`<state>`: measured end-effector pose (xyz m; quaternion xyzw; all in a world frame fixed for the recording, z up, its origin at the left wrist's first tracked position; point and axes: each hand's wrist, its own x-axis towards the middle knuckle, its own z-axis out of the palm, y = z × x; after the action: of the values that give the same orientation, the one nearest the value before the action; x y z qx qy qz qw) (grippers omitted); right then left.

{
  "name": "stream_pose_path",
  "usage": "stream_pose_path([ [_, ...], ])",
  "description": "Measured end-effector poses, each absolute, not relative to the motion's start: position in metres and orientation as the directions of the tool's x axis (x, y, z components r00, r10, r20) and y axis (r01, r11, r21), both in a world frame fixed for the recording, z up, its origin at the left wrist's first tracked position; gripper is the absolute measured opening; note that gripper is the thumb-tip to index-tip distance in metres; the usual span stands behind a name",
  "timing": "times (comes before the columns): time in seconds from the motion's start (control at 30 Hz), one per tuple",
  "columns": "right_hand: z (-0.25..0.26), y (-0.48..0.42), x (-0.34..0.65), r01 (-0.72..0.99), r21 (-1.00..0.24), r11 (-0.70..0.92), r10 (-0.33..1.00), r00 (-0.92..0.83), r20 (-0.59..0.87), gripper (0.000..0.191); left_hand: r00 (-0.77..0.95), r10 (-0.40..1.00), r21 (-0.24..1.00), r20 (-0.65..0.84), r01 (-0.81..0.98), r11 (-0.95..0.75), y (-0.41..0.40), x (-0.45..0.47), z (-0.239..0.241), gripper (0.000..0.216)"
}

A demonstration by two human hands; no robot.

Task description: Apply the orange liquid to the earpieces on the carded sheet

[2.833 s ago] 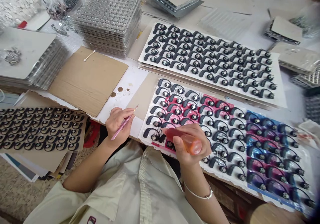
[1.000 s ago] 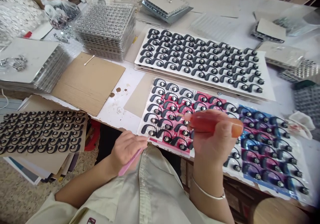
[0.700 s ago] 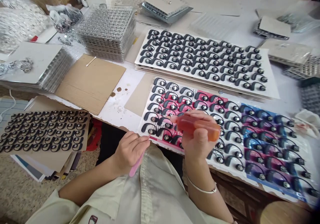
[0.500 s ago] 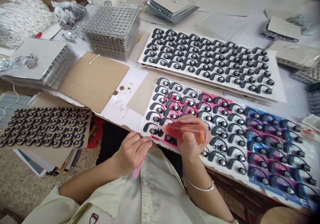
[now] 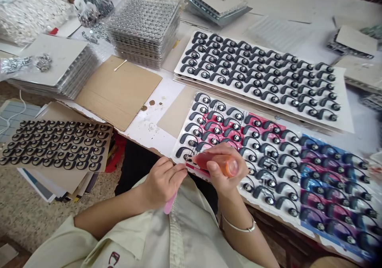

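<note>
1. Seen from above, a person in a cream shirt sits at a white worktable point(image 5: 167, 96), with both bare hands close to its near edge.
2. The right hand point(image 5: 227, 174) is clenched around a small orange translucent squeeze bottle point(image 5: 219, 164). The bottle is held almost level with its nozzle pointing left.
3. The nozzle tip sits over the near left corner of a glossy pink-and-blue sheet point(image 5: 310, 148) lying flat on the table. Whether the tip touches anything cannot be told.
4. The left hand point(image 5: 162, 180) has its fingers curled tightly around a slim pink stick-shaped tool point(image 5: 170, 205). The tool's lower end pokes out beneath the hand, above the shirt. The fingertips are just beside the bottle's nozzle.
5. The sheet carries neat rows of black curved ear-hook pieces point(image 5: 268, 148), each ending in a round part with a silvery centre.
6. Behind it lies a long white board point(image 5: 346, 120), filled with rows of the same black pieces.
7. To the left on the table lies a flat brown cardboard sheet point(image 5: 119, 92) with a white cotton swab point(image 5: 120, 65) resting on its far edge.
8. Behind the cardboard stands a stack of clear plastic trays point(image 5: 143, 29).
9. At the far left, beside the table, a brown cardboard panel point(image 5: 59, 180) holds more rows of black hooks.
10. A thin silver bangle point(image 5: 238, 227) circles the right wrist.
</note>
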<state>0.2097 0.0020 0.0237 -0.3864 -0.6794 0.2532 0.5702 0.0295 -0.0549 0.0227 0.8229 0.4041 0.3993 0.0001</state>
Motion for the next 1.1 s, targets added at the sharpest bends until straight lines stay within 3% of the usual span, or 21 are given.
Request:
stream_pose_path([
  [1.1, 0.0192, -0.0030, 0.2073, 0.322, -0.709, 0.627, 0.755, -0.024, 0.656, 0.022, 0.349, 0.662, 0.323, 0.663, 0.665, -0.674, -0.0552, 0.0308, 0.0232, 0.012],
])
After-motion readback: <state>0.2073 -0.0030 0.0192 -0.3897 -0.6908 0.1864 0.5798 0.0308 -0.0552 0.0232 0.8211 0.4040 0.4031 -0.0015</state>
